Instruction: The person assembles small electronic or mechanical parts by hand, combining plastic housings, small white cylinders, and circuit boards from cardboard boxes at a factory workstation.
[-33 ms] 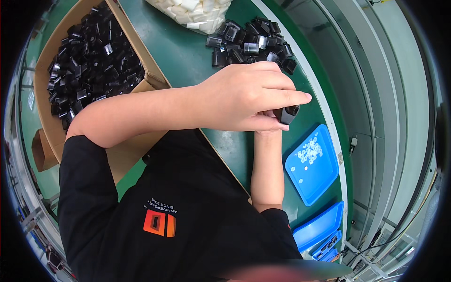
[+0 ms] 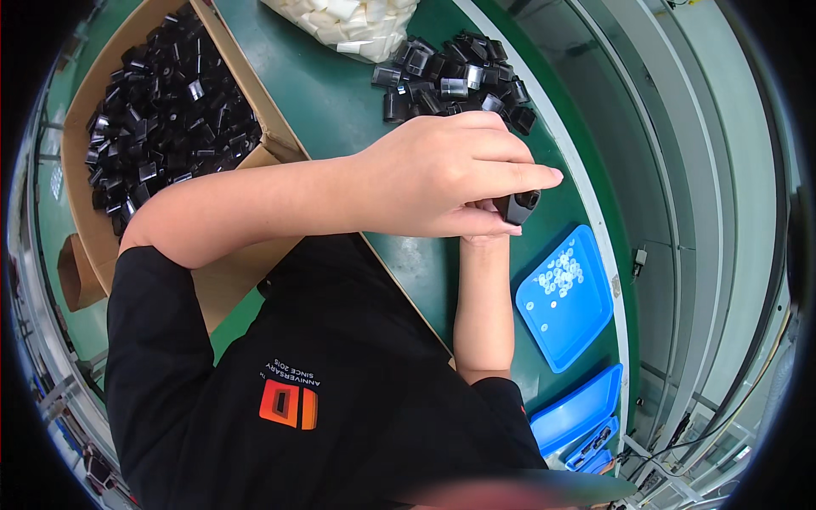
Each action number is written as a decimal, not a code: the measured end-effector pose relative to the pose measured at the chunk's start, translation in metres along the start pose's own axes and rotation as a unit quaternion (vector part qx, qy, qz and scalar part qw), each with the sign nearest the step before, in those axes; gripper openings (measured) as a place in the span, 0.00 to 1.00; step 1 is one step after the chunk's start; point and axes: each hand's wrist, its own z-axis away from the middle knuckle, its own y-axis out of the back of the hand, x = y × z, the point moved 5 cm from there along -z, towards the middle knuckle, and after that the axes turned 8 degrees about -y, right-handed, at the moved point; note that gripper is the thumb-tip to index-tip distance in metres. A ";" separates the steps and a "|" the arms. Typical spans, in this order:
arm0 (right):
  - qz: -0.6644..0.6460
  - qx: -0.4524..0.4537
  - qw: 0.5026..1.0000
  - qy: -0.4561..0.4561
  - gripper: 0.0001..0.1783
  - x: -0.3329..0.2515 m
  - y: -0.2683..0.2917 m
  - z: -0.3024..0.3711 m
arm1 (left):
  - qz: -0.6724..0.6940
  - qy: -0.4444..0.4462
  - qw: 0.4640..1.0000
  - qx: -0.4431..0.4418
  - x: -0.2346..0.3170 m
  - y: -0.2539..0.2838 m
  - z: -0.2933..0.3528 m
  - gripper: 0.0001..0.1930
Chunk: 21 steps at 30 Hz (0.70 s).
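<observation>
Green matting covers the workbench (image 2: 340, 102), which curves from the top of the frame down to the lower right. At centre right the left hand (image 2: 442, 174) lies across a small black plastic part (image 2: 520, 206), fingers closed over its top and forefinger stretched past it; the part shows only at its open end, just under that fingertip. The right hand is hidden beneath the left; only its forearm (image 2: 483, 306) rises from the lower centre to the part, so its grip cannot be told, though the posture suggests it steadies the piece from below while the left presses from above.

Just above the hands a loose heap of similar black parts (image 2: 450, 76) lies within easy reach; a clear bag of white pieces (image 2: 340, 21) sits at the top edge beside it. An open cardboard box (image 2: 272, 127) at upper left holds many more black parts, evidently bulk stock. A blue tray (image 2: 586, 323) of small white rings lies at lower right, near the forearm; a second blue tray (image 2: 578, 412) stands below it.
</observation>
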 end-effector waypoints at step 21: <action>0.497 0.086 0.834 0.224 0.40 -0.027 -0.055 0.003 | 0.003 -0.024 0.999 0.039 -0.016 0.012 0.001 0.30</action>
